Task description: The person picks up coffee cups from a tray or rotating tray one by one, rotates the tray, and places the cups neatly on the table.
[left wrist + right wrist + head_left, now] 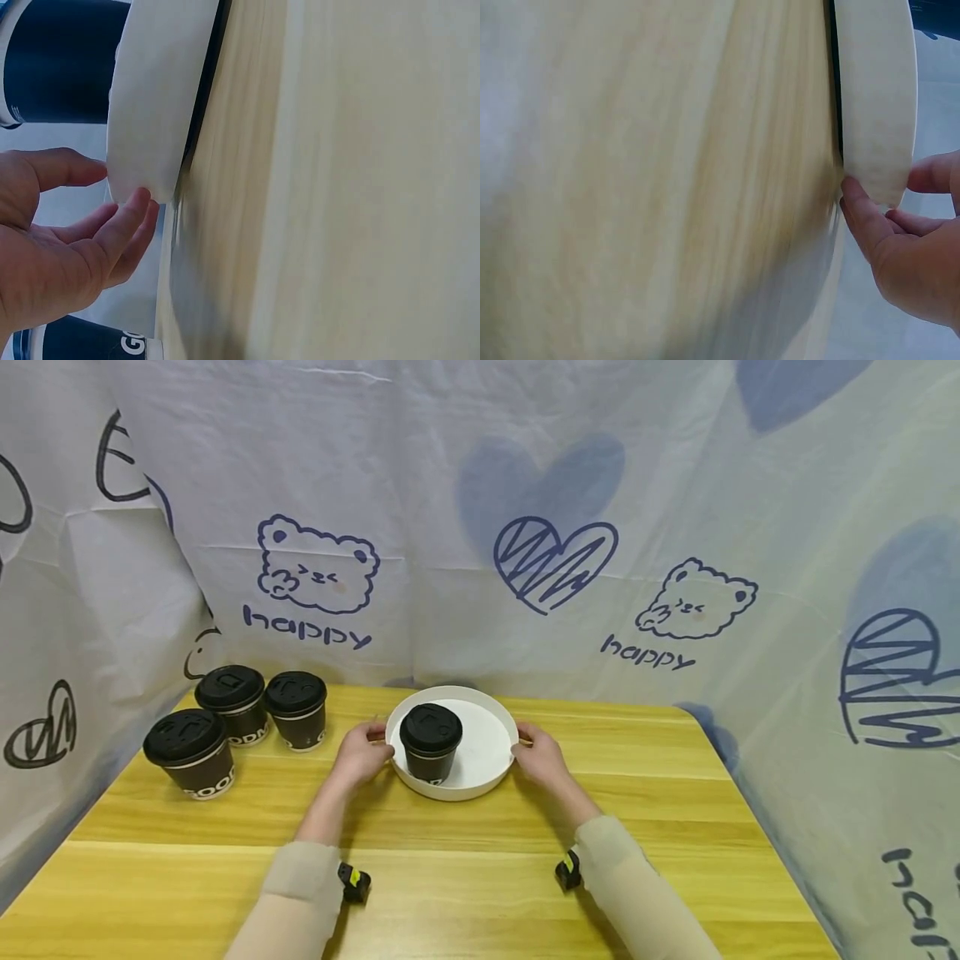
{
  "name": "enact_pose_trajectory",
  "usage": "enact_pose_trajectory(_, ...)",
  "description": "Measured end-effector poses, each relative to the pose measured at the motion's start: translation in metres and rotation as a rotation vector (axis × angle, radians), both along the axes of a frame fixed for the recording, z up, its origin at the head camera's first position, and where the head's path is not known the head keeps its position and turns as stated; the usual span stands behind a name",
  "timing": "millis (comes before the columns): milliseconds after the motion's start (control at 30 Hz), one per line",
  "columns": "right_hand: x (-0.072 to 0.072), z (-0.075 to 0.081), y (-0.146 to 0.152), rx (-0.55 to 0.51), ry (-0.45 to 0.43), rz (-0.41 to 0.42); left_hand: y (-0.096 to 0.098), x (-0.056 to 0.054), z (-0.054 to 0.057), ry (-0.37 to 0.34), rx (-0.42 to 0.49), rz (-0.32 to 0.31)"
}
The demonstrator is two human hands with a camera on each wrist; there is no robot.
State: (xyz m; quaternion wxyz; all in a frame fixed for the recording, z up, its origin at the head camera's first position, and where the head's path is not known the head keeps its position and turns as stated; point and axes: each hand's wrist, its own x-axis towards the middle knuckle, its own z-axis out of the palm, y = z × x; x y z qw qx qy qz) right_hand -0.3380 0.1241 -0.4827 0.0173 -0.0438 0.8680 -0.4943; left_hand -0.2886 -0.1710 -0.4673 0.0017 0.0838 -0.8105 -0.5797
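A round white tray [487, 752] with a low rim is at the far middle of the table. One black lidded paper cup [431, 739] stands upright in its left half. My left hand [363, 752] grips the tray's left side; in the left wrist view its thumb [71, 166] is at the rim and its fingertips are on the outer wall. My right hand [542, 756] holds the opposite side likewise, with fingers [866, 217] low on the wall in the right wrist view. Whether the tray touches the table is unclear.
Three more black lidded cups stand at the table's back left: a front one [197, 760], one behind it [236, 706] and one to the right [297, 710]. The wooden table [450, 885] meets a printed white cloth [435, 568] at its back and sides.
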Motion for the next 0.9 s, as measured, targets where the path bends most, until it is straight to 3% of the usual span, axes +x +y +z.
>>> enact_pose_trajectory(467, 0.017, 0.008, -0.001, -0.005, -0.025, -0.002, 0.005, 0.005, 0.002, 0.019, -0.010, 0.016)
enact_pose_trajectory(900, 0.001, 0.008, 0.000, -0.007, -0.021, -0.017, -0.002, -0.004, 0.001, -0.005, -0.026, -0.013)
